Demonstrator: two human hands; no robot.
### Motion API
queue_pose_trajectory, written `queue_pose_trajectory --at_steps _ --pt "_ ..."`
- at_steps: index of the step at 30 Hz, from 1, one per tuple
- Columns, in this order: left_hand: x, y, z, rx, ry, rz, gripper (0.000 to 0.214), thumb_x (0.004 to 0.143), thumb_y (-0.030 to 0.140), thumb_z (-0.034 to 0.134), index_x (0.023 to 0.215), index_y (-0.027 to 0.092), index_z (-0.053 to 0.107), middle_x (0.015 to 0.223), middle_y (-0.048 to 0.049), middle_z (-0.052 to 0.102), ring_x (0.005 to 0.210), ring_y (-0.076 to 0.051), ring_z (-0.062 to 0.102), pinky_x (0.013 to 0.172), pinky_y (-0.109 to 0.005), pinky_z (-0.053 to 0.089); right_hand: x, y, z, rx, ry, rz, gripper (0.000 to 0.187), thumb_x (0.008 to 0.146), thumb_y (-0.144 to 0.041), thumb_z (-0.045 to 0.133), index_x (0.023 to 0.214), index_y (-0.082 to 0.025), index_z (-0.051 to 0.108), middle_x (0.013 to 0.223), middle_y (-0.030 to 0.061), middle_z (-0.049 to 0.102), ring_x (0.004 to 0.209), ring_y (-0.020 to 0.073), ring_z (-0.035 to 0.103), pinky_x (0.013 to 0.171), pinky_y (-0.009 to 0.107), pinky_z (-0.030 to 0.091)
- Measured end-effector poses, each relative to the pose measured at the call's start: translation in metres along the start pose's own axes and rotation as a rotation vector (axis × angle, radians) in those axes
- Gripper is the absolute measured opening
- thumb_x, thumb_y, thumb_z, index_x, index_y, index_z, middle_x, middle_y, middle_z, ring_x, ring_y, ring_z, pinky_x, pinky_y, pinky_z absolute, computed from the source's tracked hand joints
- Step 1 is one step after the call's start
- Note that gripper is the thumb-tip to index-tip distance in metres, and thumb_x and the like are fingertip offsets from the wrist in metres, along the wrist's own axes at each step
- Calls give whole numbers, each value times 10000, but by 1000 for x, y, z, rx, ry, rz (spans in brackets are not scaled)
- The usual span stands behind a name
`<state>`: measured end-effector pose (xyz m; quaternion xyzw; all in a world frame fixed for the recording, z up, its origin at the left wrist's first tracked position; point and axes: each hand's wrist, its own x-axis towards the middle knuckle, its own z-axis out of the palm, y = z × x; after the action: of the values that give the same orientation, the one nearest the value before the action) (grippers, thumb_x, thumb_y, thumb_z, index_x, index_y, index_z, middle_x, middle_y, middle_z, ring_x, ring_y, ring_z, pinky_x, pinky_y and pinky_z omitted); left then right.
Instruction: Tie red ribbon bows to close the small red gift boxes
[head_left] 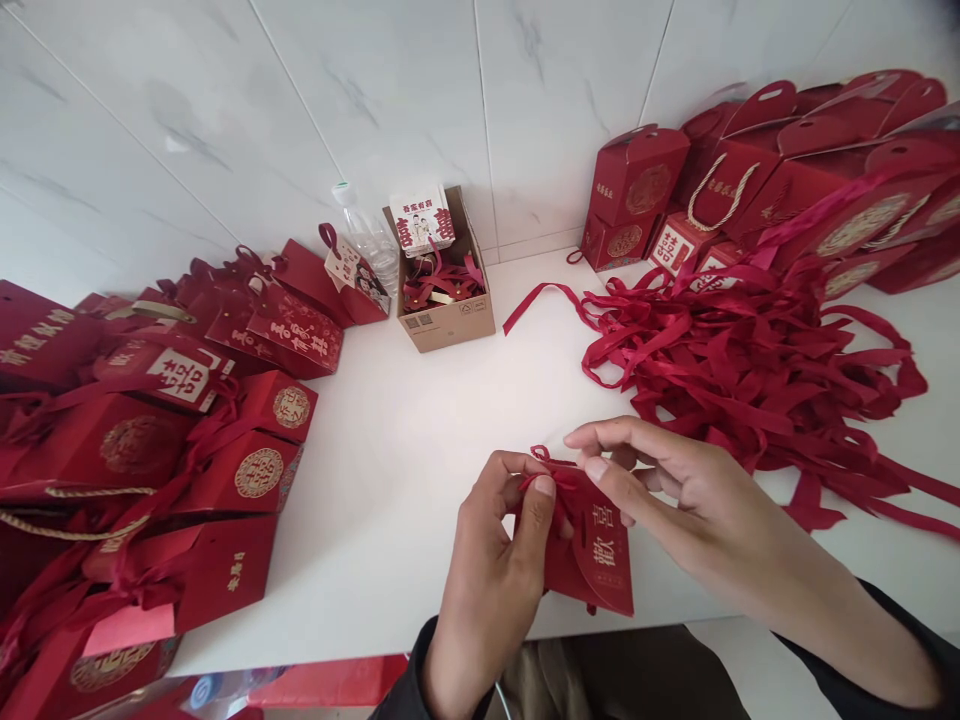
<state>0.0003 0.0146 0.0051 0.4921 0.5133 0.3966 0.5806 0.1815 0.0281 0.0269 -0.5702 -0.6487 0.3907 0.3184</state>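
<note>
Nearest the wearer, below the gift packet and under the front edge of the desk [390, 540], lie a red object [330, 684] and a clear bottle with a blue cap [205, 690]. The gift packet [600, 580], red with pale characters, is held tilted above the desk near its front edge. At the upper left of the packet, the left hand [491, 555] pinches the red bow [559, 486], its thumb pressed down on the ribbon. At the packet's upper right, the right hand [690, 500] has bent fingers, with thumb and forefinger close together; whether anything is caught between them cannot be told. Dark sleeves cover both wrists.

Left of the packet stands a bank of red gift boxes [229, 575], several tied with ribbon and bearing round gold emblems or characters. Right of and beyond the packet spreads a loose heap of red ribbons [750, 360]. Farther beyond the packet and somewhat to its left, an open cardboard carton [450, 328] contains a white printed box [421, 215] and ribboned red pieces [446, 280]; an upright clear plastic bottle [371, 235] stands just beside the carton. Beyond the packet to the far right, stacked red boxes [643, 190] stand near the marbled wall [420, 100].
</note>
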Motion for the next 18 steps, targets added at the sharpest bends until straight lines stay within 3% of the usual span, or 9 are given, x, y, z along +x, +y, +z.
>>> queue_pose_trajectory --at_steps 2,6,12,15,18 --pt "0 1 0 -7 -11 17 244 1043 452 552 971 222 589 753 -9 688 679 -141 583 613 -246 472 1 3 2 -34 -31 19 363 1016 -538 554 1229 -297 721 1205 58 789 1036 236 758 800 331 628" --pt "0 1 0 -12 -35 48 221 1039 424 565 956 222 596 807 -20 706 717 -147 624 661 -259 501 3 6 3 70 -132 49 345 1015 -498 570 1250 -286 708 1122 56 805 999 221 778 819 321 637" --pt "0 4 -1 26 -8 15 238 1032 427 564 925 215 591 821 -37 720 713 -147 609 625 -244 480 -2 3 3 53 32 18 276 981 -484 638 1175 -313 732 1066 35 793 972 219 772 756 289 635" --pt "1 5 -2 -31 -27 -30 216 1027 432 574 997 221 613 846 -37 735 733 -151 622 633 -243 492 -7 0 6 12 50 -42 208 992 -407 634 1157 -322 727 1045 18 789 854 188 760 671 260 626" --pt "2 6 -3 -64 -47 -42 235 1020 429 586 1115 229 665 916 -51 761 786 -171 655 684 -272 525 -10 0 10 -55 30 -149 208 988 -308 628 1182 -318 701 1074 13 781 836 181 749 699 276 630"
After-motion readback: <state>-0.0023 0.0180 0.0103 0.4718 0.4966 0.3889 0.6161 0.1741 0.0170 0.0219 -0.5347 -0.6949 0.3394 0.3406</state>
